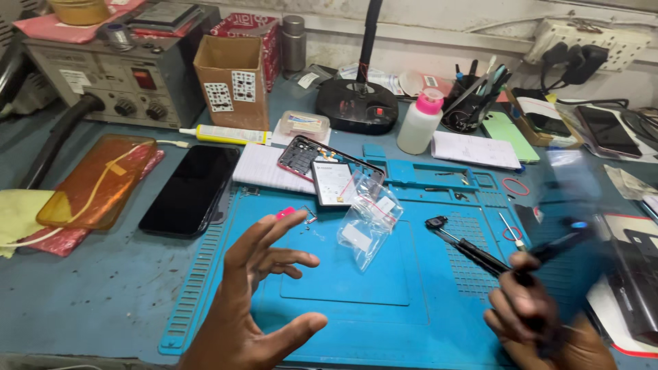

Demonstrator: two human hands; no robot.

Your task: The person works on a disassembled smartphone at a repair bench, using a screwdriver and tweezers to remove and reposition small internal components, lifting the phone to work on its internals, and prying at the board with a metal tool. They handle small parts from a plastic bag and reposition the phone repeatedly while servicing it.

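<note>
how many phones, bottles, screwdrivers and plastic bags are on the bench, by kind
phones: 4, black one, opened pink one, green one, dark one
bottles: 1, white with pink cap
screwdrivers: 1, black, its far end in the right hand
plastic bags: 1, clear
total: 7
The left hand is open and holds nothing.
</note>
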